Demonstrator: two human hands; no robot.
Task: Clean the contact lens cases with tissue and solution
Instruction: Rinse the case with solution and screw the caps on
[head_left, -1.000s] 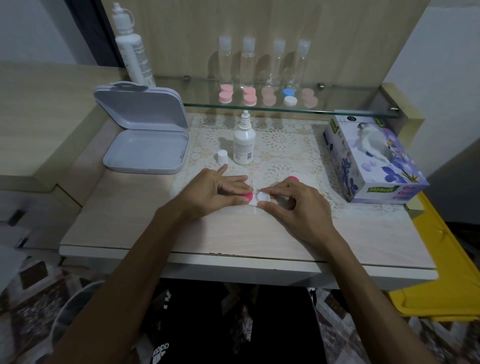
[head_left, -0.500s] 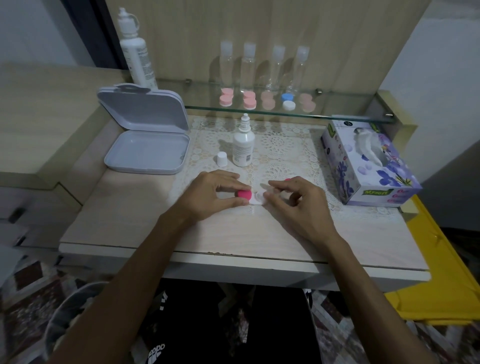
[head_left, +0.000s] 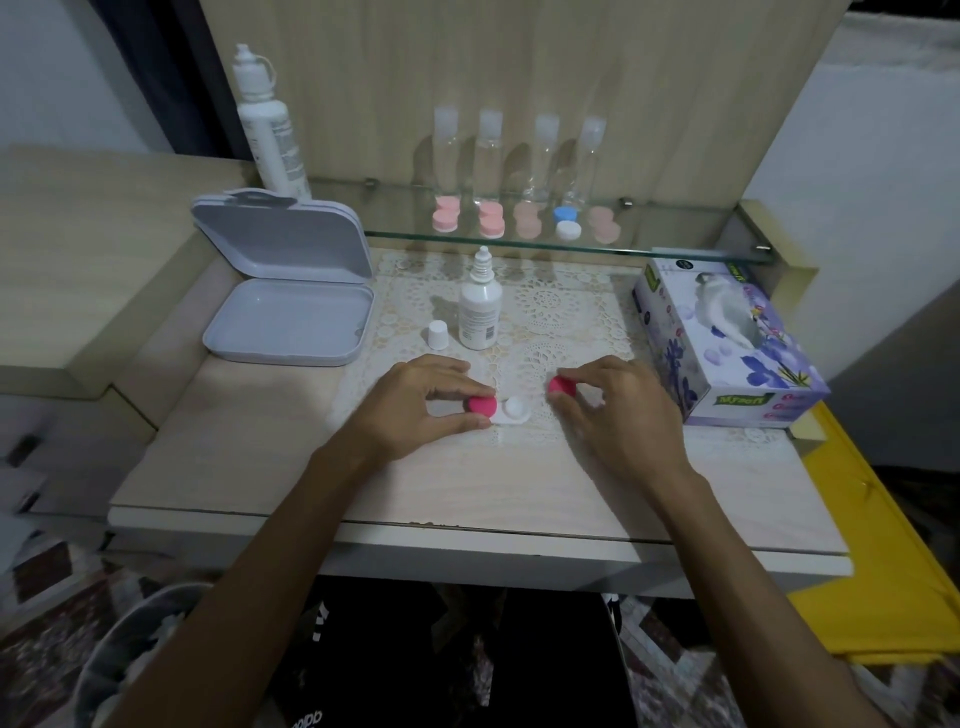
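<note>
A white contact lens case (head_left: 514, 411) lies on the lace mat in the middle of the table. Its left well carries a pink cap (head_left: 482, 405), which my left hand (head_left: 421, 408) pinches between thumb and fingers. The right well is uncapped and shows white. To the right of the case, my right hand (head_left: 618, 410) holds a second pink cap (head_left: 562, 387) in its fingertips. A small solution bottle (head_left: 480, 306) stands uncapped behind the case, its white cap (head_left: 438, 334) beside it. The tissue box (head_left: 727, 343) sits at the right.
An open grey hinged box (head_left: 291, 291) lies at the back left. A glass shelf (head_left: 675, 244) holds a tall white bottle (head_left: 265, 124), several clear bottles and several spare lens cases (head_left: 519, 221). A bin (head_left: 135, 660) stands below left; something yellow (head_left: 883, 545) lies at the right.
My right hand has moved away from the case to the right and now holds the second pink cap. The case's right well is uncovered. My left hand stays on the left cap.
</note>
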